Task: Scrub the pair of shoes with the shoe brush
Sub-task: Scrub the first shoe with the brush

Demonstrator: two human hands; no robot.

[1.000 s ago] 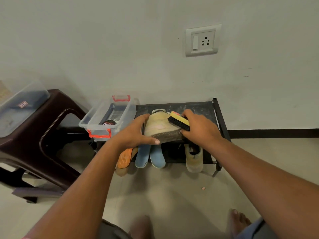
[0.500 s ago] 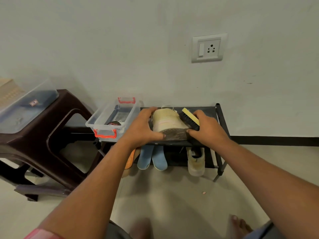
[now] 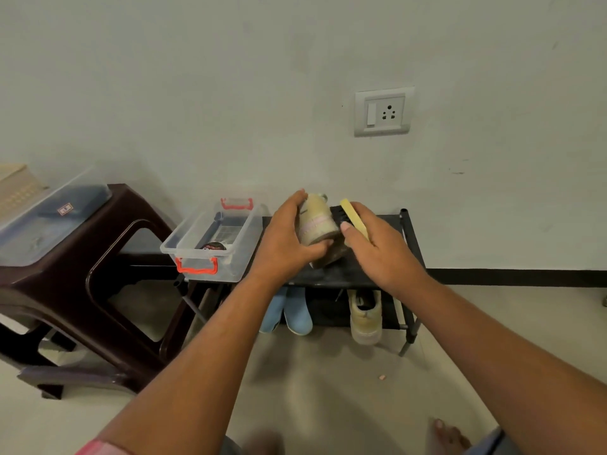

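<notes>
Black rack [image 3: 328, 275]: left hand [image 3: 285, 239] grips cream shoe [image 3: 317, 223], sole dark; right hand [image 3: 381, 247] grips yellow-backed brush [image 3: 354, 219]

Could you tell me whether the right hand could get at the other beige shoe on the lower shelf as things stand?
Probably not at once: the right hand grips the brush. The lower shoe itself juts out of the rack's open front just below, with nothing before it.

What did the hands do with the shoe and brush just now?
The left hand tipped the shoe more upright. The right hand swung the brush from across the shoe to along its right side. Both hands kept their grips; the other shoe stayed on the lower shelf.
</notes>
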